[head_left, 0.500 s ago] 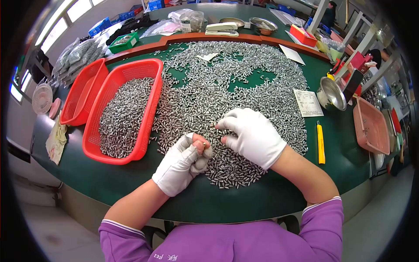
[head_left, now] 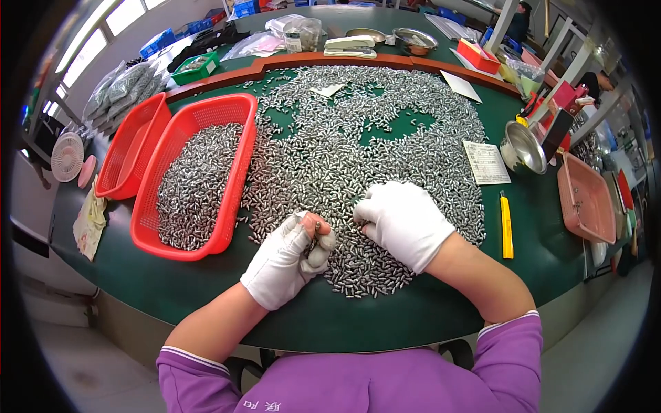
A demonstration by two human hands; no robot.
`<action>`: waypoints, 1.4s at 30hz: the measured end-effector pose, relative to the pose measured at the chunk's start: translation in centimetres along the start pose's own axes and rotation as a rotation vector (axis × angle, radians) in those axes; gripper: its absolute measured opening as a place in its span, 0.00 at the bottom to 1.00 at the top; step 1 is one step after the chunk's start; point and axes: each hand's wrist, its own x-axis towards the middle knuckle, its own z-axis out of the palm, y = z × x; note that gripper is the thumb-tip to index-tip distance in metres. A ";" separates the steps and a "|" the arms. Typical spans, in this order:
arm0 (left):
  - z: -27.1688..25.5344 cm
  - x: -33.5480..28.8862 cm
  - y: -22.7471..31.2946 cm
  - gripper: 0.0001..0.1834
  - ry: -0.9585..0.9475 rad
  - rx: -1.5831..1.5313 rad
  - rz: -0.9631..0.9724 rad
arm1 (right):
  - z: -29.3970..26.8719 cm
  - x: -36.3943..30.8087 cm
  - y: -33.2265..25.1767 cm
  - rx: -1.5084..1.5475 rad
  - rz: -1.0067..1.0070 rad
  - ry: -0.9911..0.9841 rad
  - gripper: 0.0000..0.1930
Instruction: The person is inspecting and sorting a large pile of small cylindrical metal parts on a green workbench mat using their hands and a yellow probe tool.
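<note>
The left hand [head_left: 284, 260], in a white glove with bare fingertips, is curled in at the near left edge of a broad heap of small silvery metal parts [head_left: 317, 155]. Its thumb and forefinger are pinched together on a small part [head_left: 317, 226], of which only a dark bit shows.

The right hand [head_left: 407, 224], gloved likewise, is over the near middle of the heap, fingers bent down and drawn narrow, the tips at the parts just right of the left hand. Whether it grips one, I cannot tell.

The heap spreads across the green worktop [head_left: 544, 220]; more parts fill the red basket [head_left: 241, 175] to the left.

Right of the heap, a sheet [head_left: 486, 163] carries printed lines too small to read. A clear bag [head_left: 311, 31] at the back has a blurred label [head_left: 293, 40]. Pale characters mark the purple shirt [head_left: 372, 382].
</note>
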 end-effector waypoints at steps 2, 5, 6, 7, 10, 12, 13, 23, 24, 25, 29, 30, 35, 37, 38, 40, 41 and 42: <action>0.1 0.1 0.0 0.16 -0.009 -0.029 -0.025 | 0.2 0.1 -0.1 -0.033 0.044 -0.048 0.05; -0.2 0.3 -0.1 0.16 -0.024 -0.042 -0.017 | 0.8 0.2 0.0 -0.065 0.054 -0.012 0.05; -0.3 0.4 -0.1 0.16 -0.022 -0.043 -0.018 | 0.7 0.3 -0.1 -0.063 0.052 -0.013 0.05; -0.6 0.4 0.0 0.14 -0.057 -0.070 -0.013 | 0.4 0.5 -0.3 -0.075 0.063 -0.045 0.05; -0.5 0.4 0.0 0.11 -0.078 -0.106 -0.023 | 0.4 0.6 0.1 0.041 0.021 0.070 0.05; -0.5 0.5 -0.1 0.10 -0.056 -0.115 -0.031 | 0.0 0.7 -0.1 0.333 -0.072 0.268 0.05; -0.7 0.5 -0.2 0.11 -0.088 -0.114 -0.043 | -0.2 0.7 -0.6 0.517 -0.031 0.240 0.05; -0.3 0.2 -0.4 0.13 -0.128 -0.070 -0.028 | 1.2 0.3 -1.9 1.142 0.055 0.169 0.05; -0.3 0.3 -0.5 0.12 -0.129 -0.068 -0.029 | 1.3 0.2 -1.9 1.075 0.025 0.194 0.06; -0.3 0.3 -0.4 0.12 -0.131 -0.068 -0.029 | 1.3 0.2 -1.8 1.007 -0.005 0.219 0.06; -0.4 0.2 -0.2 0.12 -0.073 -0.056 -0.027 | 0.5 0.5 -1.7 0.894 0.051 0.256 0.08; -0.3 0.2 -0.2 0.12 -0.082 -0.055 -0.014 | 0.3 0.5 -1.4 0.894 0.051 0.258 0.08; -0.2 0.3 -0.4 0.13 -0.069 -0.058 -0.004 | 0.9 0.3 -0.1 0.201 -0.050 0.116 0.09; -0.1 0.2 -0.3 0.13 -0.058 -0.060 -0.002 | 1.2 0.5 -0.3 0.154 -0.066 0.111 0.09; -0.1 0.1 -0.3 0.13 -0.040 -0.051 0.001 | 1.0 0.6 -0.5 0.250 -0.091 0.214 0.09; -0.1 0.2 -0.3 0.14 -0.026 -0.047 0.006 | 0.0 0.8 -0.8 0.450 -0.164 0.417 0.10; -0.3 0.3 -0.3 0.14 -0.029 -0.041 -0.012 | -0.5 0.7 -1.2 0.449 -0.163 0.415 0.10; -0.3 0.2 -0.3 0.14 -0.028 -0.033 -0.028 | -0.9 0.7 -1.6 0.522 -0.184 0.404 0.09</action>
